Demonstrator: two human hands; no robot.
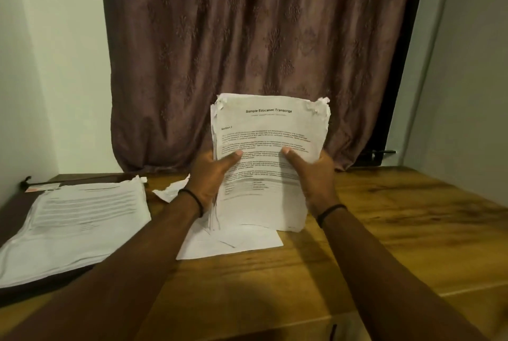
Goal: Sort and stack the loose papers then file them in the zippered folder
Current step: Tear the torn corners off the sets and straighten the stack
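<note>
A thick stack of printed papers stands upright on its lower edge in the middle of the wooden table, its top page headed "Sample Education Transcript". My left hand grips its left side and my right hand grips its right side, thumbs on the front page. The stack's top corners are torn and curled. Under it lies a loose white sheet. At the left, another pile of papers lies on the dark zippered folder, which lies flat.
A crumpled scrap of paper lies between the left pile and the stack. A brown curtain hangs behind the table, with white walls on both sides. Bare wood shows at the table's right and front.
</note>
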